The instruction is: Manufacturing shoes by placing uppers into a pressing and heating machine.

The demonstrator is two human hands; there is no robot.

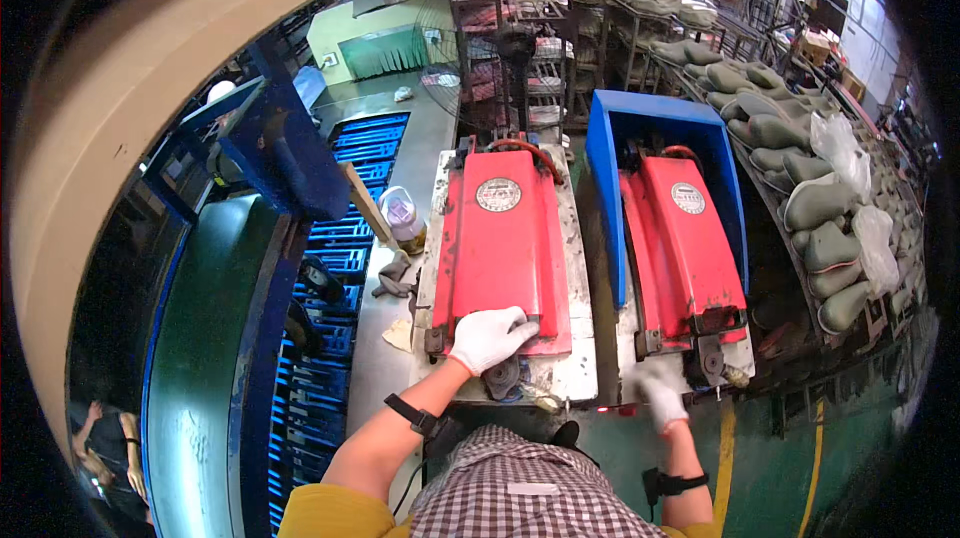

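My left hand (494,340), in a white glove, lies on the front end of the red machine cover (508,248) straight ahead. Its thumb stands apart from the fingers, which point right; no held thing shows. Just below it, a round dark metal part (503,376) sits at the machine's front. My right hand (660,400), also gloved, is smeared by motion. It is in front of the second red machine (688,238), near that machine's left front corner, and whether it holds anything is unclear. Dark bands with small boxes circle both wrists.
A blue hood (655,110) surrounds the second machine's back. Several grey-green shoe-shaped pieces (775,133) fill a rack on the right. To the left run blue conveyor slats (370,143) and a steel ledge with a white tub (402,216) and grey scraps (395,276). A fan (515,46) stands behind.
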